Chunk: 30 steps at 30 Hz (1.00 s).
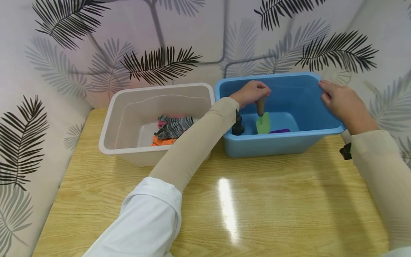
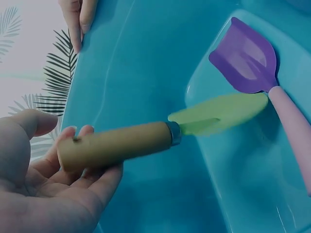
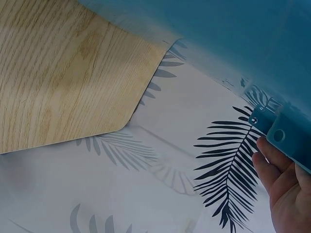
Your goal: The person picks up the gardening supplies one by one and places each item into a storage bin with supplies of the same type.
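Observation:
My left hand (image 1: 252,93) reaches into a blue bin (image 1: 269,138), with a hand trowel (image 2: 116,145) at its fingers. The trowel's wooden handle rests against the fingers in the left wrist view, and the thumb stands away from it. Its green blade (image 1: 263,124) points down to the bin floor. A purple shovel (image 2: 248,60) with a pink handle lies beside the blade. A black object (image 1: 238,124) stands at the bin's left end, partly hidden by the left sleeve. My right hand (image 1: 345,101) grips the bin's right rim (image 3: 277,131).
A beige bin (image 1: 128,151) stands to the left of the blue one. Inside it lie grey-black knitted gloves (image 1: 174,127) and an orange cloth item (image 1: 162,141). Both bins stand on a wooden table (image 1: 257,200), against a leaf-patterned backdrop (image 1: 189,32).

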{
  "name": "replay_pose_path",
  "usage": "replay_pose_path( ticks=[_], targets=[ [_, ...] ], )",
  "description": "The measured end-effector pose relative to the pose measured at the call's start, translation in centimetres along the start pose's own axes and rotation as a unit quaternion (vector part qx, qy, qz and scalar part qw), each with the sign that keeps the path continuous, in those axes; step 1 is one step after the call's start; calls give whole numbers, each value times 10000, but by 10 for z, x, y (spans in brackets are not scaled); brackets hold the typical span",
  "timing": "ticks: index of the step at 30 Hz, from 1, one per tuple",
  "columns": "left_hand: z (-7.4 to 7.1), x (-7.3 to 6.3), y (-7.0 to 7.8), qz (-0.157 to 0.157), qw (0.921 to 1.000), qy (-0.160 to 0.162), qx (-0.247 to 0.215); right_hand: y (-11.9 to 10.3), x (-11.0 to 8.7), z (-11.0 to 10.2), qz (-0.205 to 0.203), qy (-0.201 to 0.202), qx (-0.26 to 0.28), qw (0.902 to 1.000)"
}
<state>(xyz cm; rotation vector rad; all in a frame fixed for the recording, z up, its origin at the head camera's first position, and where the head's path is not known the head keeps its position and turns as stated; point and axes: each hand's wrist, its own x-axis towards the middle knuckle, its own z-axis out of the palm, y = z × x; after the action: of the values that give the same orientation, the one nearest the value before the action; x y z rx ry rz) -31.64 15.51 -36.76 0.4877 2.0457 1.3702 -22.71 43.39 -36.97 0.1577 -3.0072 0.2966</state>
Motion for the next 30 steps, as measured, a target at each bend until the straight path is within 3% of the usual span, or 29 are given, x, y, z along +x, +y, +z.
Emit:
replay_pose_path(
  ticks=[7,11,17,23,26,30],
  targets=[
    [-2,-1,1,213,9996,172,-82,2,0,2,87,-124,44,9999],
    [-2,-3,3,365,9980,359,-383,2,1,2,106,-119,48,9999],
    [-2,-6,9,792,9909,639,-880,0,1,1,97,-85,46,9999],
    [-1,3,4,1076,9827,903,-1207,0,1,1,112,-104,64,9999],
    [0,6,2,1003,9846,838,-1164,0,0,1,77,-84,63,9999],
    [0,-1,6,815,9871,776,-1139,1,1,0,11,-32,33,10000]
  ],
)
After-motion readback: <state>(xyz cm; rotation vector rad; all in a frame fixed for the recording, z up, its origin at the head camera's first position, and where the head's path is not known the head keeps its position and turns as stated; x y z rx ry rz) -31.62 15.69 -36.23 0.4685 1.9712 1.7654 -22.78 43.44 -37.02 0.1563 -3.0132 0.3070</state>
